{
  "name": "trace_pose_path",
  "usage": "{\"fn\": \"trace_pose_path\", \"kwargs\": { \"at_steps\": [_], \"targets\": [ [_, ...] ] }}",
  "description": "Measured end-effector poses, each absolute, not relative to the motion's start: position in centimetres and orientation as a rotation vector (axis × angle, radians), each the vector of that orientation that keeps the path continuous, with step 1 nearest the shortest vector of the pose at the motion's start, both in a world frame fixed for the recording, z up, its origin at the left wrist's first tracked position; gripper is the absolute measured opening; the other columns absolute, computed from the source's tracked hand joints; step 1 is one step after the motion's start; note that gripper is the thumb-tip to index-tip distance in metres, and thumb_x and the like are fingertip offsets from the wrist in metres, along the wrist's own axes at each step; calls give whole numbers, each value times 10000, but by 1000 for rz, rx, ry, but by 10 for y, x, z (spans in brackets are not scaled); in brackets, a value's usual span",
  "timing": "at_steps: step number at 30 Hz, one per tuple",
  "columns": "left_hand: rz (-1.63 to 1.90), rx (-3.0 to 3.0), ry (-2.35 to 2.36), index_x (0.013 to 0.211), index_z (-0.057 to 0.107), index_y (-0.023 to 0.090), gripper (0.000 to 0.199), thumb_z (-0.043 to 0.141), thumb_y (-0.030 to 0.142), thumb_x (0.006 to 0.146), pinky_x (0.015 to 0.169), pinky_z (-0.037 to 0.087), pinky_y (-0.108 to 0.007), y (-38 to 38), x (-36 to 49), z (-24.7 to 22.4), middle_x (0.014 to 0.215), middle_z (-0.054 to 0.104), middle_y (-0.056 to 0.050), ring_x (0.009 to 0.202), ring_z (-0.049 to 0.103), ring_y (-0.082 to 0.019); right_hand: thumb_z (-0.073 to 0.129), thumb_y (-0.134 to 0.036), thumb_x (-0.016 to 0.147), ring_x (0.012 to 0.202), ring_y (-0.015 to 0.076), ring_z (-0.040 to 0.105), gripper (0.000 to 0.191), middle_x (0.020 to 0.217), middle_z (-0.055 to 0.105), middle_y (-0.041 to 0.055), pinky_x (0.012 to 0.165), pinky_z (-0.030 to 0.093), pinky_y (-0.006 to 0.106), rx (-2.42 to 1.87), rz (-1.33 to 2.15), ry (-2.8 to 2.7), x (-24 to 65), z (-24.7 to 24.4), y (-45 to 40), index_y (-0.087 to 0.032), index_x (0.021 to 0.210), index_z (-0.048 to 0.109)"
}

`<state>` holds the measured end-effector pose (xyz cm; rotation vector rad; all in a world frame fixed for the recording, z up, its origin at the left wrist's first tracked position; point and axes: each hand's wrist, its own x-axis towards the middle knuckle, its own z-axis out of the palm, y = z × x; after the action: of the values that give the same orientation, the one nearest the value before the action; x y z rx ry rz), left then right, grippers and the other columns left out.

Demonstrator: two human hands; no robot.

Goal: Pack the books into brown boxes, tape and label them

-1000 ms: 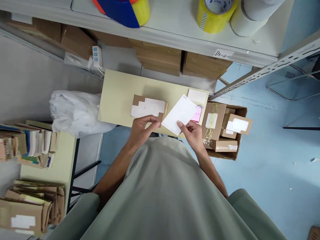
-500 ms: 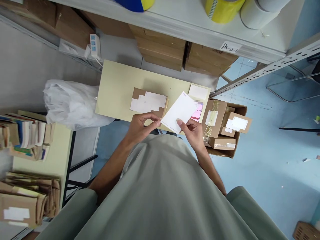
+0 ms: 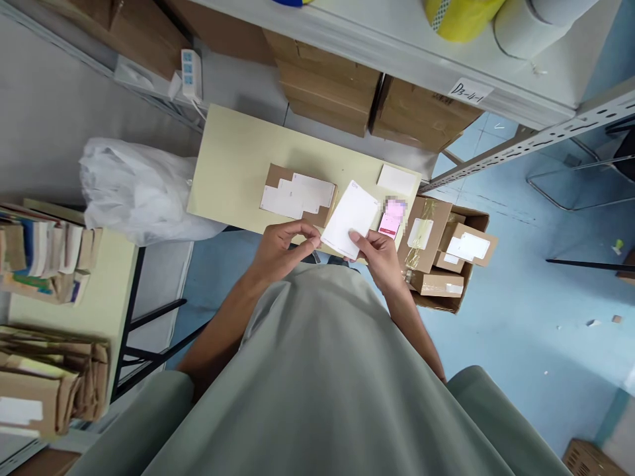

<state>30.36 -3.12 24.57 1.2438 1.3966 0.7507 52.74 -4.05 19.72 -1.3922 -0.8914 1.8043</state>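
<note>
A white paper label (image 3: 351,215) with faint small print is held tilted above the near edge of the cream table. My right hand (image 3: 381,254) is closed on its lower right edge, thumb on top. At the label's left corner, my left hand (image 3: 288,248) pinches with thumb and forefinger; the exact contact is too small to make out. Just beyond the left hand lies a cardboard box (image 3: 278,177) with white labels on its top. A phone (image 3: 391,225) with a pink screen is beside the right hand, and a white paper stack (image 3: 397,178) lies behind it.
An open carton (image 3: 483,221) of small boxes stands right of the table (image 3: 233,145). A white plastic bag (image 3: 139,192) is at the left. Ahead, a metal shelf (image 3: 397,63) carries tape rolls (image 3: 461,16). Books (image 3: 59,251) and flattened cardboard (image 3: 49,383) sit at far left.
The label has turned a little and its upper end has moved left, uncovering more of the phone. Both hands stay nearly in place. The view has shifted slightly.
</note>
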Motion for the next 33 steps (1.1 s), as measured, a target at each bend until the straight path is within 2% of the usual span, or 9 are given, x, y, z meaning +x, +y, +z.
{"fn": "trace_pose_path", "kwargs": {
  "at_steps": [2, 4, 8, 10, 15, 21, 27, 33],
  "targets": [
    [770, 1236, 1388, 819, 744, 218, 199, 710, 387, 918, 808, 585, -361, -35, 303, 244, 821, 753, -30, 816, 708, -215, 792, -848, 849, 631, 191, 718, 620, 717, 738, 28, 626, 604, 323, -1458, 1870, -944, 522, 188, -39, -242, 741, 721],
    [780, 1246, 1378, 848, 746, 220, 200, 707, 393, 942, 804, 590, -354, -38, 302, 242, 847, 757, -31, 829, 711, -213, 807, -855, 826, 621, 192, 707, 620, 707, 723, 22, 622, 591, 321, -1597, 1791, -1091, 516, 183, -39, -241, 772, 735],
    [762, 1327, 1390, 884, 749, 222, 189, 690, 372, 983, 810, 587, -339, -41, 295, 241, 875, 764, -29, 837, 706, -200, 756, -729, 950, 784, 191, 741, 492, 982, 796, 54, 727, 606, 331, -1550, 1508, -1290, 506, 193, -42, -252, 1040, 834],
    [747, 1379, 1400, 876, 746, 224, 191, 686, 366, 987, 815, 582, -332, -40, 291, 242, 874, 763, -26, 834, 700, -194, 723, -646, 1009, 856, 185, 745, 409, 1087, 802, 65, 745, 603, 328, -1401, 1515, -1307, 502, 204, -42, -264, 1076, 853],
    [707, 1464, 1384, 863, 731, 230, 162, 675, 343, 965, 823, 574, -329, -37, 279, 244, 871, 774, -26, 830, 701, -194, 825, -545, 973, 813, 165, 703, 265, 1001, 804, 31, 703, 572, 315, -1329, 1565, -1384, 489, 226, -38, -292, 1027, 880],
    [719, 1547, 1294, 872, 722, 239, 111, 649, 289, 939, 782, 547, -328, -27, 255, 242, 867, 771, -25, 802, 689, -188, 836, -561, 950, 787, 166, 688, 288, 975, 814, 33, 691, 561, 314, -1414, 1562, -1369, 463, 229, -30, -278, 974, 883],
    [711, 1560, 1212, 828, 681, 242, 52, 661, 257, 874, 814, 537, -333, -8, 205, 228, 837, 745, -11, 811, 687, -191, 793, -478, 942, 693, 139, 617, 244, 901, 790, 16, 622, 491, 299, -1461, 1557, -1311, 420, 226, -17, -247, 879, 839],
    [735, 1398, 1208, 780, 636, 236, 128, 615, 314, 880, 799, 523, -330, 11, 136, 207, 787, 704, -2, 795, 661, -191, 758, -521, 941, 685, 139, 601, 299, 879, 749, 21, 579, 464, 288, -1609, 1473, -1238, 352, 234, -8, -238, 846, 775]
  ]
}}
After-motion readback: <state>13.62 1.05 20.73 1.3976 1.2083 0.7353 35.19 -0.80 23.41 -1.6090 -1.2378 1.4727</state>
